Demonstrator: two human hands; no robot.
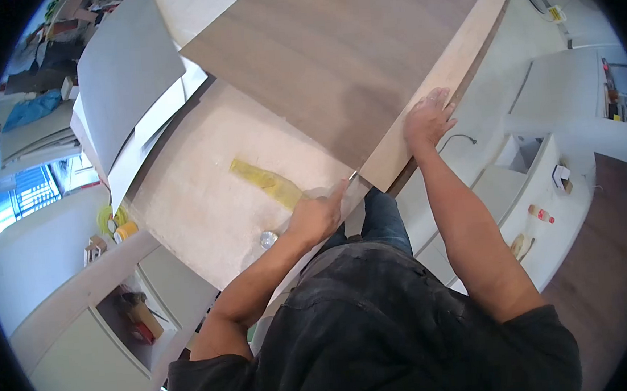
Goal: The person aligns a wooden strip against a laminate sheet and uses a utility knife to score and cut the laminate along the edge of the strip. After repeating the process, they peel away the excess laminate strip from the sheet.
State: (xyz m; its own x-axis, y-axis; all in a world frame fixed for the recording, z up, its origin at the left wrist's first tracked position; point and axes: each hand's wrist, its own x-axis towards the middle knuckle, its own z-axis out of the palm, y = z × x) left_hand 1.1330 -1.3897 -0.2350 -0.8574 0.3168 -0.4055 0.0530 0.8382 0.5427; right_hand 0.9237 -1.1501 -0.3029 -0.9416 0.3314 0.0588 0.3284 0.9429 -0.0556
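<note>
My left hand (319,217) is closed around a thin tool (353,175) with a pale, shiny tip; its type is too small to tell. The tip touches the near corner of a large brown wood-grain sheet (347,55). Flat on a light wooden strip (422,90) along the sheet's right edge lies my right hand (428,122), fingers spread. Beside my left hand a yellow translucent object (265,183) rests on the pale worktable (188,175). A small round shiny object (268,238) is near my left forearm.
Grey and white sheets (130,70) curve up at the upper left. Yellow rolls (125,232) sit beyond the table's left edge. On the right are white cabinets, an open drawer (525,153) and a red-labelled bottle (541,214). Below left, an open compartment (122,318) holds boxes.
</note>
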